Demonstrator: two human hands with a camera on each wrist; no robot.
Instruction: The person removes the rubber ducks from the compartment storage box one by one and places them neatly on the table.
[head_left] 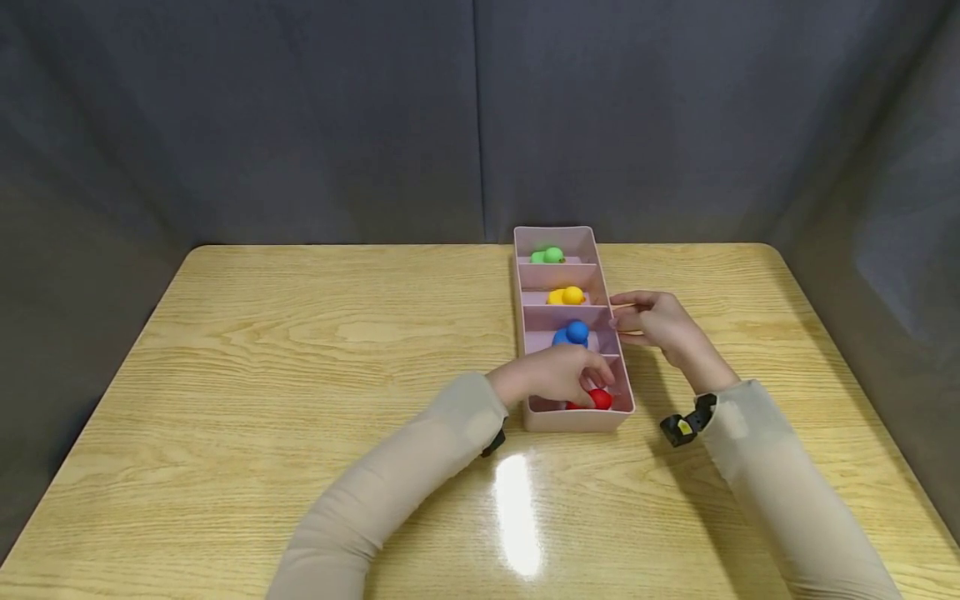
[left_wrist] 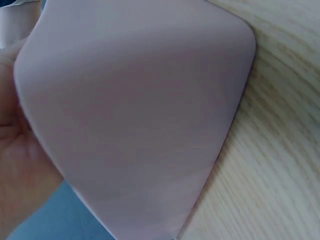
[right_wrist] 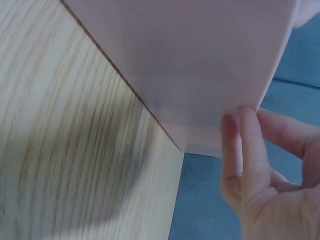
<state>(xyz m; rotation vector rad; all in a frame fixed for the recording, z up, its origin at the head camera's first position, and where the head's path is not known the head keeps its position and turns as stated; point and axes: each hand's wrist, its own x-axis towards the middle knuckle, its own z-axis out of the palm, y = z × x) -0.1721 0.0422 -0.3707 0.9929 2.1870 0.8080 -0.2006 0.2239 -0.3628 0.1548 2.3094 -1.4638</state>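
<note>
A long pink tray (head_left: 555, 230) with four compartments stands on the wooden table (head_left: 300, 350). From far to near the compartments hold a green toy (head_left: 549, 255), a yellow toy (head_left: 568, 295), a blue toy (head_left: 574, 333) and a red toy (head_left: 601, 400). My left hand (head_left: 570, 375) reaches into the nearest compartment, its fingers curled down onto the red toy. My right hand (head_left: 656, 321) rests its straight fingertips against the tray's right wall beside the blue compartment. The right wrist view shows those fingers (right_wrist: 245, 150) touching the pink wall (right_wrist: 200, 60). The left wrist view is filled by the tray's outer wall (left_wrist: 140, 110).
The tray sits right of the table's middle, near the back edge. Grey cloth panels (head_left: 300, 117) close in the table on the back and both sides. A bright glare spot (head_left: 517, 508) lies on the tabletop in front of the tray.
</note>
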